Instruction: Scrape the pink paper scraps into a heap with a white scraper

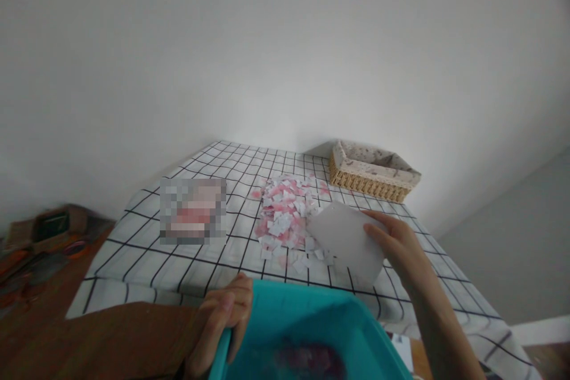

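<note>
My left hand (225, 314) is wrapped round the left rim of a teal plastic bin (303, 292), which sits at the table's near edge. Something dark reddish lies blurred at the bottom of the bin. In my right hand (392, 240) is a stiff white sheet (350, 237), pinched at its right side between thumb and fingers. The sheet's left edge meets a heap of small white and pink paper scraps (285, 211) on the tablecloth. Several loose scraps lie along the near side of the heap.
A white tablecloth with black grid lines (200, 264) covers the table. At the back right stands a wicker basket with a patterned cloth lining (371, 172). A pixelated patch (193, 212) hides an item at the left. Boxes and clutter (53, 228) lie low at far left.
</note>
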Demonstrator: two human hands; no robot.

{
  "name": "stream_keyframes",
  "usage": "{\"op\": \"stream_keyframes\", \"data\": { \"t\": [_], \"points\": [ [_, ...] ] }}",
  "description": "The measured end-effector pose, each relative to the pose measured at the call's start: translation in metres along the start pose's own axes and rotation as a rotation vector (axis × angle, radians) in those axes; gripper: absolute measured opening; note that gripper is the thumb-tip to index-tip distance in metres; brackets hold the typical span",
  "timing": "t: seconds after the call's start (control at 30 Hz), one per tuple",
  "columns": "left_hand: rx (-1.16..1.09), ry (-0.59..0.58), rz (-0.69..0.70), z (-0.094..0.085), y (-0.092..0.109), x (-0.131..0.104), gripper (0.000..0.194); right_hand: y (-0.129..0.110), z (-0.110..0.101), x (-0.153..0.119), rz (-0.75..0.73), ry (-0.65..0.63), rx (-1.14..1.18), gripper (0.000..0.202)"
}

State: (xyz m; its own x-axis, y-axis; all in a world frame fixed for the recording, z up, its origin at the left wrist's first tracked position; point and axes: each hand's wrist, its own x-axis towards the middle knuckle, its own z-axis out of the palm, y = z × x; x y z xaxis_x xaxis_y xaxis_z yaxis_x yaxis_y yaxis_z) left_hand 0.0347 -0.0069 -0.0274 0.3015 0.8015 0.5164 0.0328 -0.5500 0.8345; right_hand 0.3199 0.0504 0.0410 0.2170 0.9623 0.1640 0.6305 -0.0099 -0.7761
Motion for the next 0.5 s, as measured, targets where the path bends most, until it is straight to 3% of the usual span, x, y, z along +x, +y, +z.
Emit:
{"op": "stream_keyframes", "data": {
  "t": [0.17,0.27,0.4,0.5],
  "points": [
    [-0.084,0.019,-0.015,0.001,-0.004,-0.002,0.064,-0.002,-0.001,0.007,-0.023,0.044,-0.048,0.047],
    [-0.084,-0.054,-0.049,-0.002,-0.009,-0.005,0.063,-0.004,0.005,0.009,-0.066,0.006,-0.079,0.046],
    [-0.057,-0.118,-0.064,-0.006,-0.01,-0.005,0.063,0.001,0.012,0.012,-0.02,-0.056,0.069,0.046],
    [-0.068,-0.077,-0.035,-0.005,-0.009,-0.004,0.063,0.005,0.016,0.012,0.021,-0.091,0.132,0.044]
  ]
}}
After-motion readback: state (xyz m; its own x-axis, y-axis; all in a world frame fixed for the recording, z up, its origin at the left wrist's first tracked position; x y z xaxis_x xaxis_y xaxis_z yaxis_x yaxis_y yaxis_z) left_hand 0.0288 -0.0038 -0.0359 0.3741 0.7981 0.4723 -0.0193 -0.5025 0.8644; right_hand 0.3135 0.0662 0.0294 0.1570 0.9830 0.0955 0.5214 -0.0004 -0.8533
